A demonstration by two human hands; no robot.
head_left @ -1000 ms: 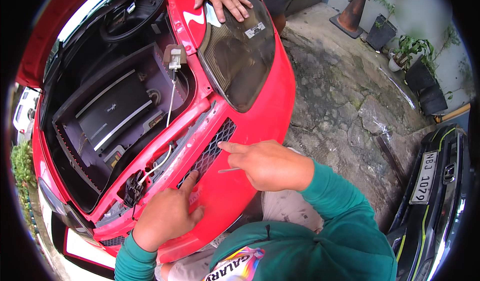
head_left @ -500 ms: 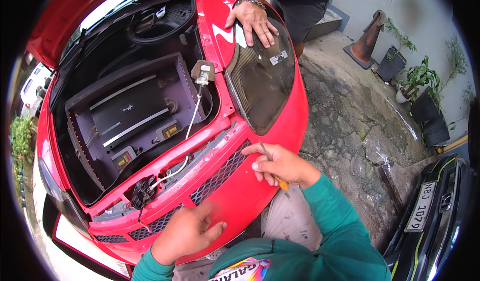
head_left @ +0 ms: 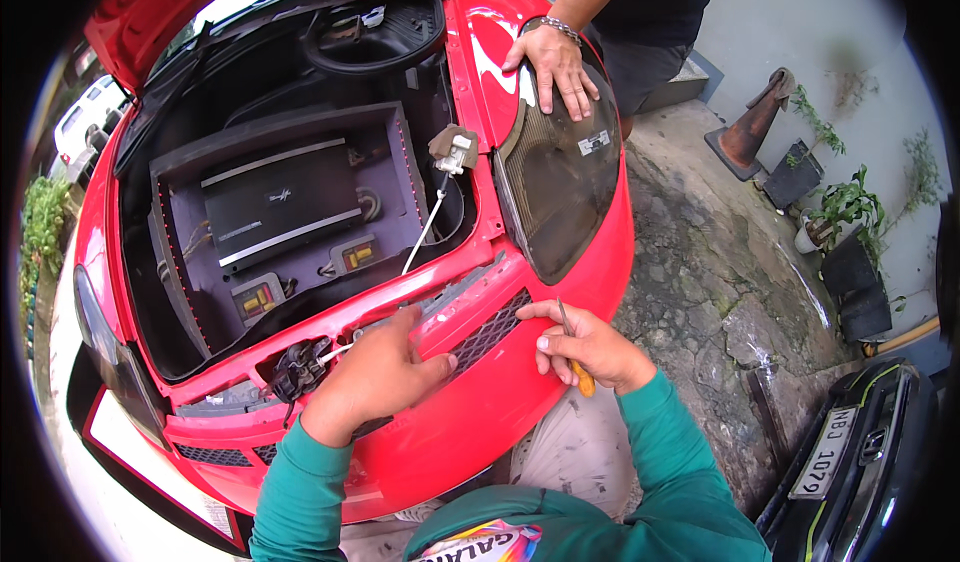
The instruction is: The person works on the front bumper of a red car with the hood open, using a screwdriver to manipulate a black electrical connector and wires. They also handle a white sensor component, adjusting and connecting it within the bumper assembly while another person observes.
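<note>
My right hand (head_left: pixel 598 352) grips a screwdriver (head_left: pixel 581 376) with a yellow-orange handle, its thin shaft pointing up past my fingers. It is over the red front bumper (head_left: pixel 470 442), beside the mesh grille (head_left: pixel 492 334). My left hand (head_left: pixel 372 374) holds nothing; its fingers are apart and slightly blurred, reaching over the front edge of the car. Left of it sits a black latch (head_left: pixel 300 370) with a white cable at its side. A white rod (head_left: pixel 428 224) slants up to a white fitting (head_left: pixel 456 150) on the compartment's right rim.
Inside the uncovered compartment lies a black amplifier (head_left: pixel 280 202). A co-worker's hand (head_left: pixel 562 67) rests near the dark headlight (head_left: pixel 560 202). The raised red hood (head_left: pixel 150 22) is at upper left. A worn cone (head_left: pixel 750 127), potted plants (head_left: pixel 845 212) and a dark bumper (head_left: pixel 850 452) stand right.
My left hand has moved forward, over the car's front edge near the latch. My right hand still holds the screwdriver. The view has shifted, so the car appears farther right.
</note>
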